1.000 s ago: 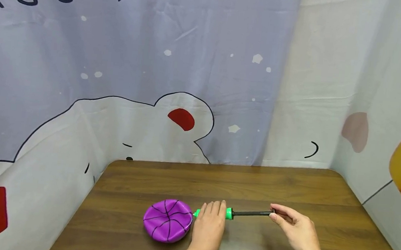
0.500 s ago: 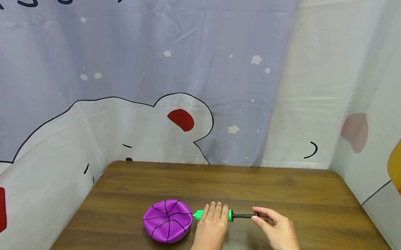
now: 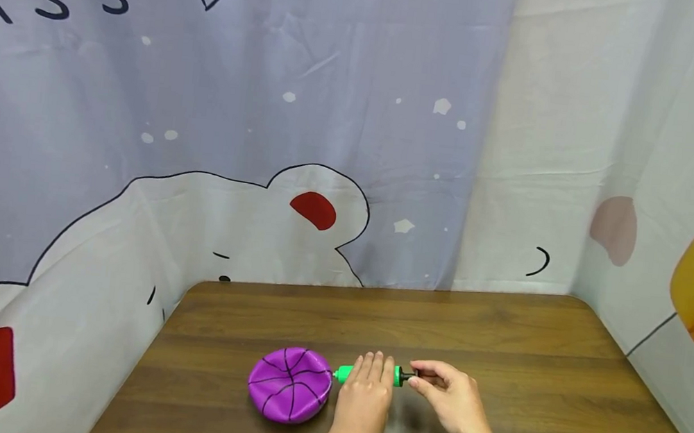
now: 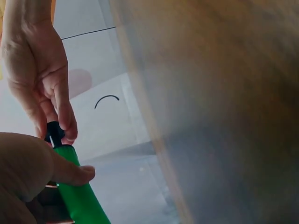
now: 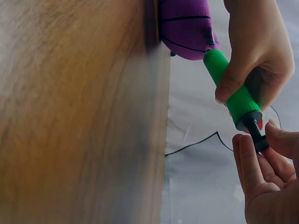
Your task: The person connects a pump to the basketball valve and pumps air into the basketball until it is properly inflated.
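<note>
From nine o'clock round to three, we see a pale printed cloth (image 3: 414,167) standing around the far and side edges of a brown table (image 3: 262,313). A little towards eight o'clock from the table's middle, we find a purple ball (image 3: 289,385) with black lines, its sides slumped and flattened. At three o'clock from the ball, the person's left hand (image 3: 363,399) is closed around a green pump (image 5: 240,105), thumb and fingers gripping from opposite sides. Farther out at three o'clock, the right hand (image 3: 451,397) is partly closed, pinching the pump's black handle (image 5: 261,143) between thumb and fingertips. The pump points to nine o'clock, its tip at the ball's edge; we see only a short black rod (image 5: 253,128) between barrel and handle.
</note>
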Demonstrator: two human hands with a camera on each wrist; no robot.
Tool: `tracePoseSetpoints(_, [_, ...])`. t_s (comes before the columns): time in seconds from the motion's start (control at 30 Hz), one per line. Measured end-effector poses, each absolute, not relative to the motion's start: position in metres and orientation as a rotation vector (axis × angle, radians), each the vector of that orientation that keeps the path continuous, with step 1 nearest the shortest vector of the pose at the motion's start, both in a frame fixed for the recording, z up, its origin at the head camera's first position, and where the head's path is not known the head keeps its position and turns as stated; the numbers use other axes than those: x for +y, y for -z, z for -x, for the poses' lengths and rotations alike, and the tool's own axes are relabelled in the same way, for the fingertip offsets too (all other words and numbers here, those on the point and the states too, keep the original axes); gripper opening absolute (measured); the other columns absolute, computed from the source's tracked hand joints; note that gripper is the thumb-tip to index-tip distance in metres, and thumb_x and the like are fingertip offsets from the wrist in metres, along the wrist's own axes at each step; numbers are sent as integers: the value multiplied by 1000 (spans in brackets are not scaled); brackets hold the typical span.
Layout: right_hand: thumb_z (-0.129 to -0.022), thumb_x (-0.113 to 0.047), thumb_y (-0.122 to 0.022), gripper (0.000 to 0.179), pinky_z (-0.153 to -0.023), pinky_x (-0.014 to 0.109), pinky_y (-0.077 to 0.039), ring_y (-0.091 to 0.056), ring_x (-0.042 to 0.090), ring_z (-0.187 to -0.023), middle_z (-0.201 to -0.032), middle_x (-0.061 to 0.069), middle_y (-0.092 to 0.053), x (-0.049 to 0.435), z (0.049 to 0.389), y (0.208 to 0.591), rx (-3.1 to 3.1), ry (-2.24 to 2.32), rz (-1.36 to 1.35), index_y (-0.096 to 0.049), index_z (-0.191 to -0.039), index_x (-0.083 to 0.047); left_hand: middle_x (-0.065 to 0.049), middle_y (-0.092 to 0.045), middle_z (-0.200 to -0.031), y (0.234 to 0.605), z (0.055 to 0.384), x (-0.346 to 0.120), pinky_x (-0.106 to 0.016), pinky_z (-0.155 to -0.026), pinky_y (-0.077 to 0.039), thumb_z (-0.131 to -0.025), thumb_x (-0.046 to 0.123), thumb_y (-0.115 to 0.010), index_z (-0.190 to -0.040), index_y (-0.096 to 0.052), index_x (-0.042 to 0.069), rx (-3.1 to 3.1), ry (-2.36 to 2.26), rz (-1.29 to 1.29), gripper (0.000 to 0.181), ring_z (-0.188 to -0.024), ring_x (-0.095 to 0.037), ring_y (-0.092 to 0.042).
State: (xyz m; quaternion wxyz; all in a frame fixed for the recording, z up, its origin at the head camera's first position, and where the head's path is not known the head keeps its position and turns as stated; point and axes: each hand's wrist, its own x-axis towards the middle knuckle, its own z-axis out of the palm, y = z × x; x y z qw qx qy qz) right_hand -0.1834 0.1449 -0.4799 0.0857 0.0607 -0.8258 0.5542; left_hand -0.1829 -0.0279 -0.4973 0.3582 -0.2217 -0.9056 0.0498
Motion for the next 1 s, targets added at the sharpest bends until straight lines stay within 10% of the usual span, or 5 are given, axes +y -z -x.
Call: tracePoseSetpoints(1.0, [-91, -20, -76, 24, -76, 12, -55, -68, -3, -91, -107, 4, -76, 206, 171, 463, -2382, -1343, -219, -76, -115, -16, -8, -75, -111, 495, 187, -30, -37, -96, -57, -59, 14, -90, -117, -69, 7, -2289, -66, 555, 62, -102, -22, -72])
